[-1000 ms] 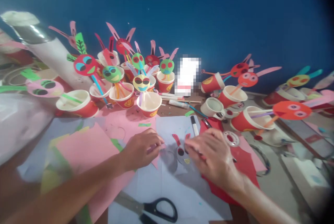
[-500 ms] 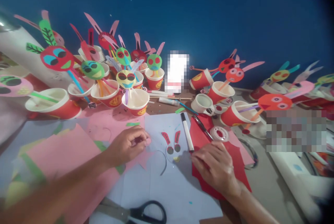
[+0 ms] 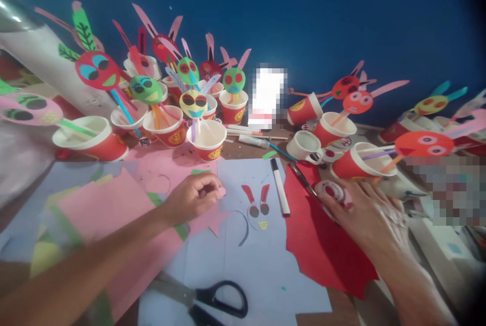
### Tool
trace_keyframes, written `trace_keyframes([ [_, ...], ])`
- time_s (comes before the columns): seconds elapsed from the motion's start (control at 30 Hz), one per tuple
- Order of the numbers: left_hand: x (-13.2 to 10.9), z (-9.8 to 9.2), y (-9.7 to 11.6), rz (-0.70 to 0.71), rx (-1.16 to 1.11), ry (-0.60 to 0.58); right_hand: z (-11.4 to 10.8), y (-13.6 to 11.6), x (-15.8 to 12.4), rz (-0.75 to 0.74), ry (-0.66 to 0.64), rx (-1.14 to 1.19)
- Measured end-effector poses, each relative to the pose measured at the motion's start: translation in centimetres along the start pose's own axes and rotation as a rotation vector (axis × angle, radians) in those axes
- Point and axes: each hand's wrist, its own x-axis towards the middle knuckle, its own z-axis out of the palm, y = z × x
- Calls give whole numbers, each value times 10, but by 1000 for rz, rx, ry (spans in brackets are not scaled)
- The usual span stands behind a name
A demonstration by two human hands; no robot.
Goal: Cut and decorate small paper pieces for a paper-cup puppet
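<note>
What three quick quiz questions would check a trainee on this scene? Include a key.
1. Which thing is the right hand touching?
a) marker
b) tape roll
c) flask

2. True or false: the scissors lie nearer the person than the mug does.

3. What colour is the small piece in the fingers of the left hand?

Key: 1 b; 2 true; 3 pink.
</note>
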Motion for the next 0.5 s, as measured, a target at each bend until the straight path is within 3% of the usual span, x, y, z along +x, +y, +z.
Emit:
trace_keyframes([
  [0.17, 0, -1, 0, -2, 13, -13, 5, 2, 0, -17, -7, 37],
  [0.33, -4, 1, -3, -5, 8, -4, -4, -14, -5, -14, 177, 183],
  [0.4, -5, 2, -3, 1, 6, 6, -7, -25, -8, -76, 240, 285],
  [0.5, -5, 4, -1, -4, 18, 25, -8, -40, -9, -210, 235, 422],
])
